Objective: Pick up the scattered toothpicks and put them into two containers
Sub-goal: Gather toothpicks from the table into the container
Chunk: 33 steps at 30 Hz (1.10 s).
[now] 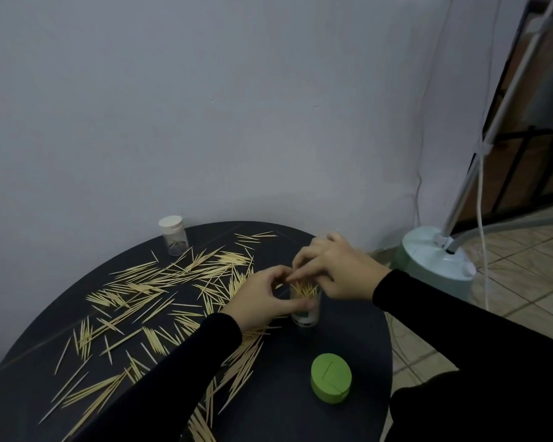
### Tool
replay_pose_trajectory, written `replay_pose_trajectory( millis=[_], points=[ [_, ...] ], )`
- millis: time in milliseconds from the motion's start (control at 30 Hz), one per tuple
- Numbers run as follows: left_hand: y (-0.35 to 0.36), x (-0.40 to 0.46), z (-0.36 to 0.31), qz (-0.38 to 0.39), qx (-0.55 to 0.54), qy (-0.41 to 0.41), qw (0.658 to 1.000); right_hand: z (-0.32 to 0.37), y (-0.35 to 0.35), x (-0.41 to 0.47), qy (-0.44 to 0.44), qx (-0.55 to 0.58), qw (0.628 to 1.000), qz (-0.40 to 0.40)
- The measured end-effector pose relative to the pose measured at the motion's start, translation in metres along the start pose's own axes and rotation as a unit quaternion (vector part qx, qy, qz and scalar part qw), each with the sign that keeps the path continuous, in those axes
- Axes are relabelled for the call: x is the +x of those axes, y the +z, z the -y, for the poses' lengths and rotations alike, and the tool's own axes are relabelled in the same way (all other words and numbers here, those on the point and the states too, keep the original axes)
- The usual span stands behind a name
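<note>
A small clear container (pixel 307 315) stands upright on the dark round table (pixel 281 406), with toothpicks sticking out of its open top. My left hand (pixel 262 298) wraps around its left side. My right hand (pixel 332 269) hovers over the mouth, fingertips pinched on the toothpicks in the container (pixel 304 288). Many loose toothpicks (pixel 160 301) lie scattered over the left and middle of the table. A second clear container with a white cap (pixel 173 235) stands shut at the table's far left edge.
A green lid (pixel 331 382) lies on the table near the front right. Beside the table on the tiled floor stands a pale green appliance base (pixel 434 263) with a slanted pole and cords. A plain wall rises close behind the table.
</note>
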<state>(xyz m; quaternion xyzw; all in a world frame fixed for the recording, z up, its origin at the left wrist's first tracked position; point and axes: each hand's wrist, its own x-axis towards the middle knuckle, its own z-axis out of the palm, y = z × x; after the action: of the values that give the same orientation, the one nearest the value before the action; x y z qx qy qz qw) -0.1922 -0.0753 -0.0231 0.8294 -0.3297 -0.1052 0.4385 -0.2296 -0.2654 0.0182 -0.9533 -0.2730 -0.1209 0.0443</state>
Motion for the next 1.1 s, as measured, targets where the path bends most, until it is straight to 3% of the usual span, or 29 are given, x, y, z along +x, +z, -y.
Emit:
replay_pose_trajectory(
  millis=[233,367,467,633,733,867,1100],
  points=[
    [0.0,-0.001,-0.001,-0.001,0.0,-0.006,1.0,-0.01,0.0,-0.005,0.026,0.027,0.999,0.026],
    [-0.001,0.0,-0.001,0.003,0.004,-0.013,1.0,-0.01,0.005,-0.003,0.07,0.115,0.99,-0.035],
    [-0.011,-0.001,-0.002,0.059,0.039,-0.036,0.997,-0.011,0.009,0.004,0.133,0.191,0.97,-0.07],
    [-0.031,-0.003,0.004,0.097,0.111,-0.069,0.987,-0.023,0.021,0.032,0.214,0.143,0.966,0.003],
    [-0.035,-0.002,0.014,0.051,0.109,-0.091,0.989,-0.031,0.028,0.055,0.233,0.097,0.967,0.031],
    [-0.038,0.008,0.033,-0.067,0.238,-0.079,0.966,-0.043,0.041,0.095,0.228,0.058,0.969,0.076],
    [-0.045,0.051,0.056,-0.132,0.337,-0.099,0.927,-0.063,0.082,0.149,0.221,0.016,0.973,0.06]
  ],
)
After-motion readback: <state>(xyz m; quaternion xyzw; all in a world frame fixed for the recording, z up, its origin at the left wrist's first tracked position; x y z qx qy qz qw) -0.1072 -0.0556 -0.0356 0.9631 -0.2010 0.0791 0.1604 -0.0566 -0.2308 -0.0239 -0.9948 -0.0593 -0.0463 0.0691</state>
